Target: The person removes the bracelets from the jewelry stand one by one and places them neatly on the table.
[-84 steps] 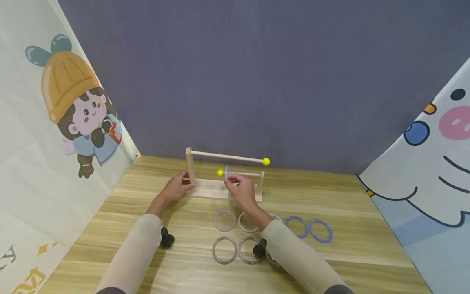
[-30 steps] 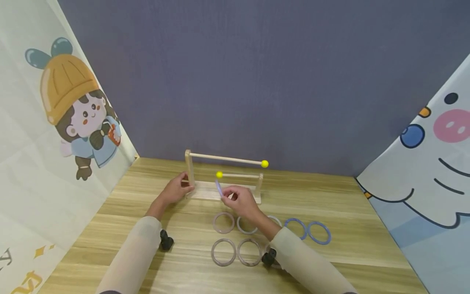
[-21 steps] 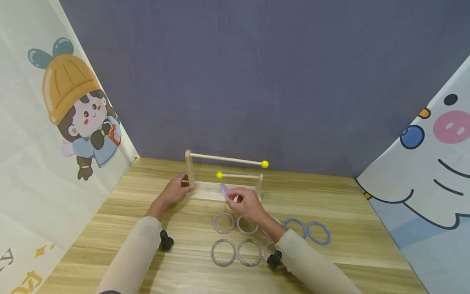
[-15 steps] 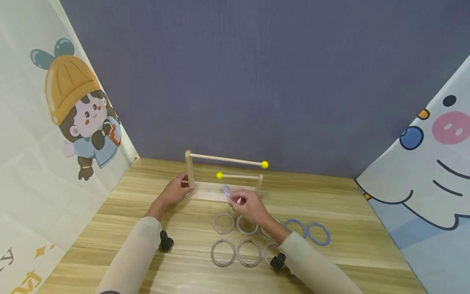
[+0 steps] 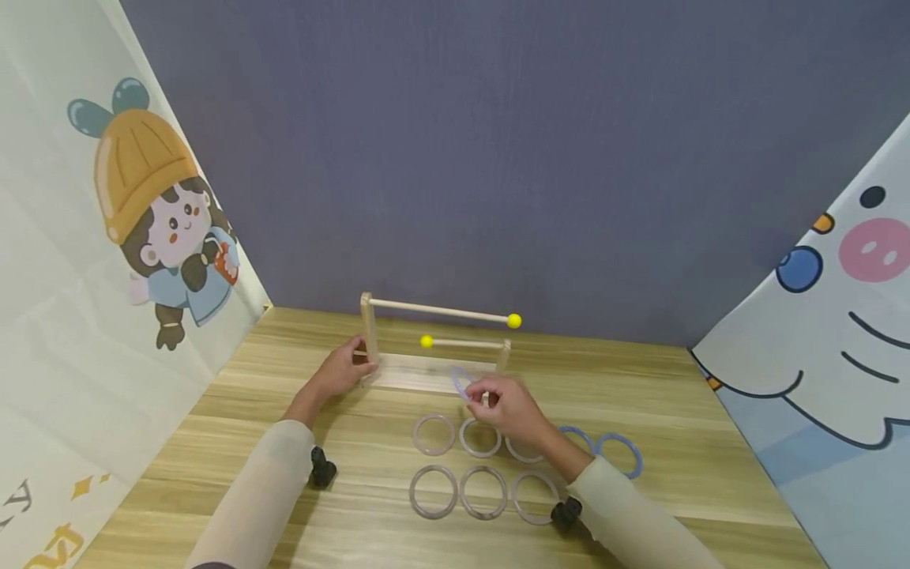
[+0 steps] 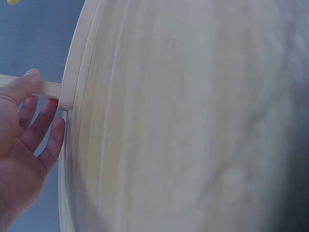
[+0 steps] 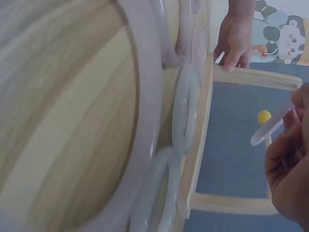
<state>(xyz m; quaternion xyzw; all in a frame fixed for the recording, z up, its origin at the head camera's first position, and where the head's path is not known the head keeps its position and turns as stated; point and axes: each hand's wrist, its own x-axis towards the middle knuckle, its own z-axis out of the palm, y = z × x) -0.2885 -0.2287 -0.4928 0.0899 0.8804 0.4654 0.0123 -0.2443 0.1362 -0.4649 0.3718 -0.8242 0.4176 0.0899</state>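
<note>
In the head view my left hand holds the foot of the tall left post of a wooden rack. The left wrist view shows the thumb on one side of the post and fingers on the other. My right hand pinches a pale purple ring between thumb and fingertips, in front of the rack's base. The ring is tilted and apart from both rods. The upper rod and the shorter lower rod each end in a yellow ball and carry no ring.
Several pale and greyish rings lie in two rows on the wooden table, in front of the rack. Two blue rings lie to the right, one partly behind my right forearm. A dark wall stands behind.
Earlier the purple ring was at the lower rod beside its yellow ball. My right hand has since brought it off past the ball, then down and rightward. The left hand stays put.
</note>
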